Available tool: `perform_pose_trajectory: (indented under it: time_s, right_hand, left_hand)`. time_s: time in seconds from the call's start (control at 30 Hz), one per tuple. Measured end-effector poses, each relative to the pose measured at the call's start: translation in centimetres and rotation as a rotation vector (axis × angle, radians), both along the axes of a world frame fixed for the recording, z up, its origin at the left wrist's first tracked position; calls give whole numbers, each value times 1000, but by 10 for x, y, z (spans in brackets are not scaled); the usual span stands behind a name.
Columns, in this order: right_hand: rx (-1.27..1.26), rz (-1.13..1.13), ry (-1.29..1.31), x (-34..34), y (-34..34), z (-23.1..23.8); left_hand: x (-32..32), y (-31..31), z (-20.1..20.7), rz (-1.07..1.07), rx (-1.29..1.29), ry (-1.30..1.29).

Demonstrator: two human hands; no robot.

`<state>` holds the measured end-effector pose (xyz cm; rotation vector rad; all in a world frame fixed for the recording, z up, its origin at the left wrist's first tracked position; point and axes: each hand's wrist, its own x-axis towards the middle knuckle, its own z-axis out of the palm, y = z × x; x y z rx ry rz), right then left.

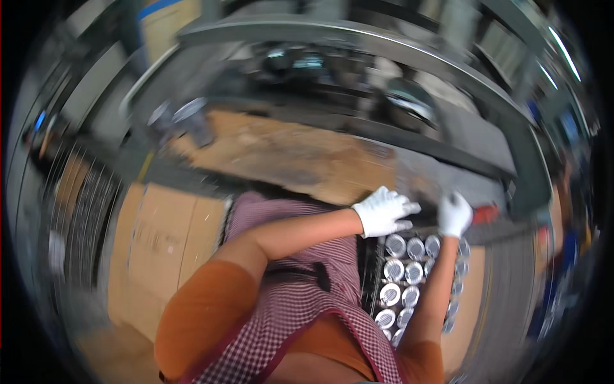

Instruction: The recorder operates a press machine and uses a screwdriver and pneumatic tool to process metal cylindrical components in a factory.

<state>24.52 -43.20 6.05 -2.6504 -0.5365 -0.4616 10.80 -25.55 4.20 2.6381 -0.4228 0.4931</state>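
My left hand, in a white glove, reaches across to the right with its fingers apart and stretched out. No object shows in it. It is above the near edge of the bench, beside the far end of a tray of round silver metal parts. My right hand, gloved in white too, is just right of it, beyond the rows of parts. Motion blurs its fingers, so I cannot make out whether they hold anything. Close to that hand's right side lies a red object, too smeared to name.
Brown cardboard covers much of the bench. Two grey metal cylinders stand at its left end. Behind it are dark machine parts and a rounded shiny piece under a grey frame. A cardboard box is at my left.
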Motion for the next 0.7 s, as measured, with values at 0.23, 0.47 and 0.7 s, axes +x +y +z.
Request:
perform_pose_trajectory:
  time_s: [0.23, 0.47, 0.7]
  right_hand:
    - [206, 0, -166, 29, -26, -39]
    - [244, 23, -19, 39, -18, -39]
    - [221, -96, 3, 30, -17, -23]
  left_hand:
    - [-132, 182, 37, 763, 25, -92]
    - [-228, 351, 41, 1383, 54, -133]
    - [-175, 291, 28, 1322, -110, -19]
